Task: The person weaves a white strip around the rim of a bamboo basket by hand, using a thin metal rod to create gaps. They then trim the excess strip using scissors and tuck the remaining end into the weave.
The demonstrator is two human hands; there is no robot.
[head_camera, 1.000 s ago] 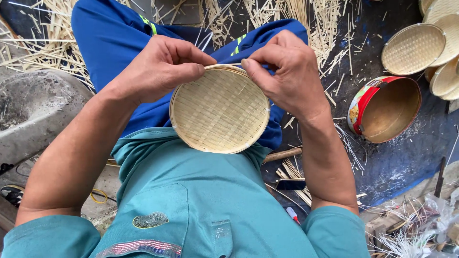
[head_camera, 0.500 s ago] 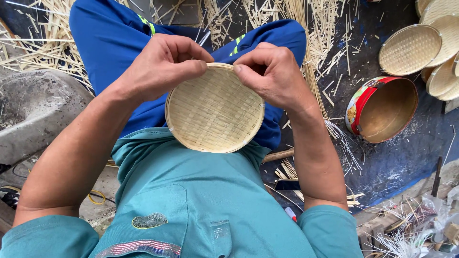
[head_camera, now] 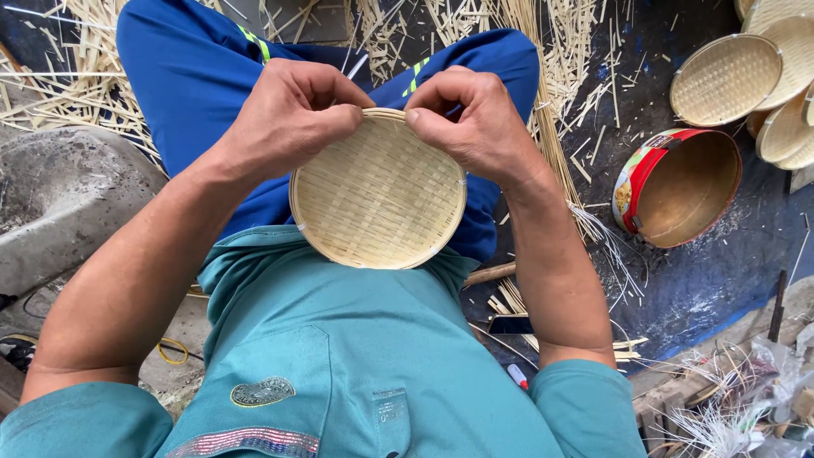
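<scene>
- Floor (head_camera: 721,280): dark blue sheet w/ bamboo slivers (head_camera: 76,93) strewn over far edge; person sits on it, blue trousers (head_camera: 186,76), teal shirt (head_camera: 339,356).
- Grey stone slab (head_camera: 59,203) at left edge of floor, just beside left forearm.
- Woven bamboo tray (head_camera: 377,191), round, flat, pale: held over lap, centre of view, near rim against shirt, far rim up betw. both hands. Weave faces camera.
- Stack of finished trays (head_camera: 738,76) at far right corner of floor, overlapping, well apart from held tray.
- Round tin (head_camera: 678,187), red rim, on its side, open mouth showing gold inside; right of right forearm, just below the stack.
- Left hand (head_camera: 288,119): curled closed, thumb + fingers pinching tray's far rim at its upper left; tray lies below and right of hand.
- Right hand (head_camera: 475,119): curled closed, fingertips pinching far rim at top, just right of left hand; tray below and left of it. Hands near each other; touching or not, can't tell.
- Small red-tipped pen (head_camera: 517,376) on floor near right elbow.
</scene>
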